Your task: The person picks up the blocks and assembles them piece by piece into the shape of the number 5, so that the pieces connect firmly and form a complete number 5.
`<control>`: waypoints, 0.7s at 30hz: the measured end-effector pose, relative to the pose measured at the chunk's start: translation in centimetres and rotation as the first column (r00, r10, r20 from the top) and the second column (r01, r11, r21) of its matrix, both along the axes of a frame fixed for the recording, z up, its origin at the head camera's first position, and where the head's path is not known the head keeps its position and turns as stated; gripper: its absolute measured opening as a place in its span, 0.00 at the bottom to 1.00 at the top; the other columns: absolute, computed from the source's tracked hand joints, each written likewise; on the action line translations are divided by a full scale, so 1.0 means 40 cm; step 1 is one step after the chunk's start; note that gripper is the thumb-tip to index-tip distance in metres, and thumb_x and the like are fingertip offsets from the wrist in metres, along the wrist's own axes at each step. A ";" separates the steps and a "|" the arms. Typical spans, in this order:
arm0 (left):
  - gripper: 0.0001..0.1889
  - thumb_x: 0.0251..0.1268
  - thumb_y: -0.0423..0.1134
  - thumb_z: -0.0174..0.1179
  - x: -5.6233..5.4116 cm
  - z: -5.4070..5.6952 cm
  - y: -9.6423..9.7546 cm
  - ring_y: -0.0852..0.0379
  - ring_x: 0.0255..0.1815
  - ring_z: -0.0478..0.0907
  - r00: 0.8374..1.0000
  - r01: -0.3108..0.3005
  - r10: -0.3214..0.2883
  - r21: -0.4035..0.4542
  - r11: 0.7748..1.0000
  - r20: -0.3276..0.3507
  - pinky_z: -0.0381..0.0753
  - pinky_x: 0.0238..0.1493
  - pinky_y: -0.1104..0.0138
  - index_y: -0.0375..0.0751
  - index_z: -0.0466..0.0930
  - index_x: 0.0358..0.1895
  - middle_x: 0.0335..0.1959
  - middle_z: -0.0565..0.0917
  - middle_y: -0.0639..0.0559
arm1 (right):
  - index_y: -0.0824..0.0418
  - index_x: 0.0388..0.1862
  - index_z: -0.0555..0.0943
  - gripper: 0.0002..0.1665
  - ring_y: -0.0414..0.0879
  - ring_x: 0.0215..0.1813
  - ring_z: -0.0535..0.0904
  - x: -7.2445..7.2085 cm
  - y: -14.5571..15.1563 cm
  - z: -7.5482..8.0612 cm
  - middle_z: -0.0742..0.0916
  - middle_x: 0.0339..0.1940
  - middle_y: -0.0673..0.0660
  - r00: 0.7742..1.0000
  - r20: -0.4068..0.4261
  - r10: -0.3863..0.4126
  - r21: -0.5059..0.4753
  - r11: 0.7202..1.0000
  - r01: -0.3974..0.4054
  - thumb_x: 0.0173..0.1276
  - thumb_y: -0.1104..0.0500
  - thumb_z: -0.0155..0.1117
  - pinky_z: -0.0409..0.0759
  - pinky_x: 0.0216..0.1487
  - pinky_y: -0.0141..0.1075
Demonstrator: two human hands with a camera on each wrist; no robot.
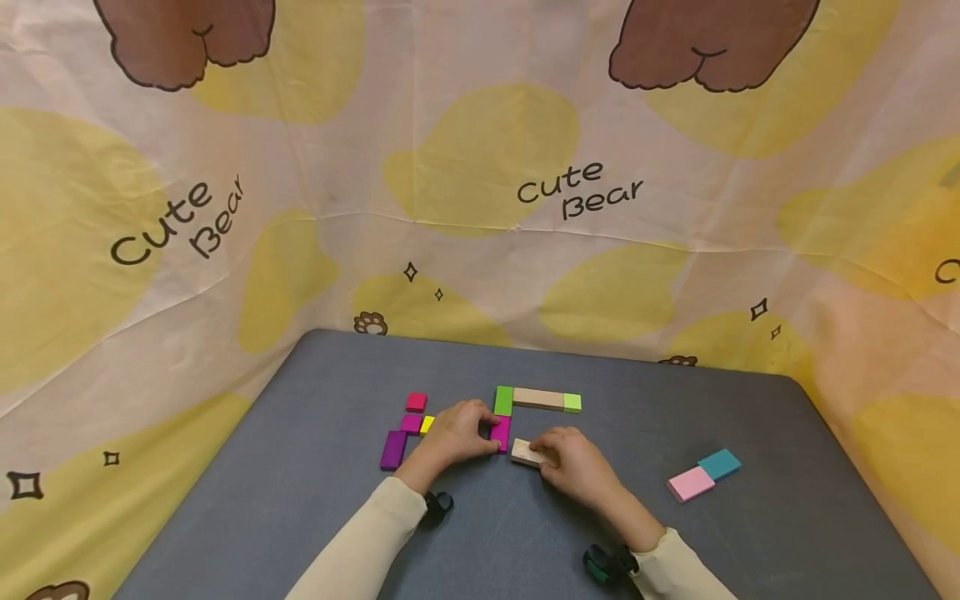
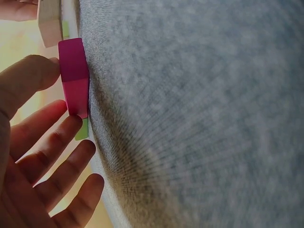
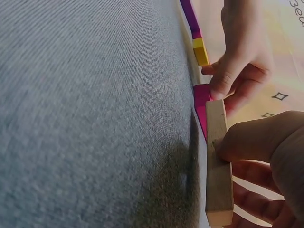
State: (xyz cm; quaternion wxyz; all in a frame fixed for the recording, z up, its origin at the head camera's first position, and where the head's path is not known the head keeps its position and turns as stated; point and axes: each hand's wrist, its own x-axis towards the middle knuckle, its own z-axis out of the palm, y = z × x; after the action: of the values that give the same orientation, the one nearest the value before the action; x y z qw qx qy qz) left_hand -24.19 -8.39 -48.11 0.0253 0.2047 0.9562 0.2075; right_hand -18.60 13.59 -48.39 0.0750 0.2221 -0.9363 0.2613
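Observation:
My left hand (image 1: 459,433) bends over a magenta block (image 1: 500,435), thumb at its near end and fingertips toward its far end. In the left wrist view the thumb and first fingers close on that magenta block (image 2: 74,78), and the other fingers are spread. To its right, my right hand (image 1: 576,468) pinches a plain wooden block (image 1: 524,452) between thumb and fingers, as the right wrist view also shows. The wooden block's left end is close beside the magenta one. Beyond the magenta block lies a green block (image 1: 504,400), end to end with it.
From the green block a tan block (image 1: 538,399) runs right to a lime block (image 1: 572,403). Red (image 1: 416,402), smaller magenta (image 1: 411,424), yellow (image 1: 427,425) and purple (image 1: 393,450) blocks lie left. Pink (image 1: 691,484) and blue (image 1: 719,464) blocks touch at right. A printed cloth (image 1: 480,250) hangs behind the grey table (image 1: 345,367).

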 end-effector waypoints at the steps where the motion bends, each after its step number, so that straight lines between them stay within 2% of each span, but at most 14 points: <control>1: 0.20 0.49 0.50 0.70 0.000 0.000 0.000 0.56 0.47 0.80 1.000 0.000 0.000 -0.002 1.000 -0.002 0.79 0.47 0.60 0.50 0.87 0.47 0.44 0.84 0.56 | 0.56 0.38 0.86 0.14 0.45 0.44 0.79 -0.001 -0.002 -0.001 0.87 0.39 0.50 1.000 0.002 0.001 0.000 1.000 -0.001 0.50 0.66 0.71 0.79 0.44 0.41; 8: 0.20 0.48 0.49 0.70 0.003 0.004 0.000 0.56 0.46 0.81 1.000 0.002 -0.002 0.005 1.000 -0.003 0.79 0.47 0.60 0.49 0.87 0.46 0.43 0.84 0.56 | 0.57 0.38 0.87 0.13 0.46 0.43 0.79 -0.002 -0.013 0.004 0.87 0.39 0.51 1.000 0.026 0.009 0.014 1.000 -0.010 0.51 0.66 0.71 0.79 0.44 0.42; 15: 0.20 0.48 0.50 0.70 0.000 0.001 0.000 0.56 0.45 0.80 1.000 -0.008 0.008 0.009 1.000 0.003 0.79 0.46 0.60 0.49 0.87 0.46 0.43 0.84 0.56 | 0.58 0.37 0.86 0.12 0.46 0.40 0.79 -0.005 -0.016 -0.003 0.87 0.37 0.51 1.000 0.000 0.019 0.026 0.999 -0.019 0.51 0.66 0.71 0.79 0.40 0.40; 21: 0.20 0.48 0.50 0.70 0.000 0.002 0.001 0.56 0.45 0.80 1.000 -0.003 0.003 0.015 1.000 0.004 0.79 0.46 0.60 0.49 0.87 0.46 0.43 0.84 0.56 | 0.58 0.36 0.86 0.12 0.47 0.41 0.80 -0.006 -0.017 -0.011 0.87 0.37 0.52 1.000 0.004 0.017 0.024 1.000 -0.017 0.50 0.67 0.71 0.79 0.42 0.42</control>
State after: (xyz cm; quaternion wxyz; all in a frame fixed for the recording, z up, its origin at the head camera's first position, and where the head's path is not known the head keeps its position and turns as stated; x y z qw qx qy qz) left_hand -24.19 -8.36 -48.03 0.0254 0.2029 0.9549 0.2151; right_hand -18.85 12.90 -48.85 0.0681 0.2305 -0.9376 0.2512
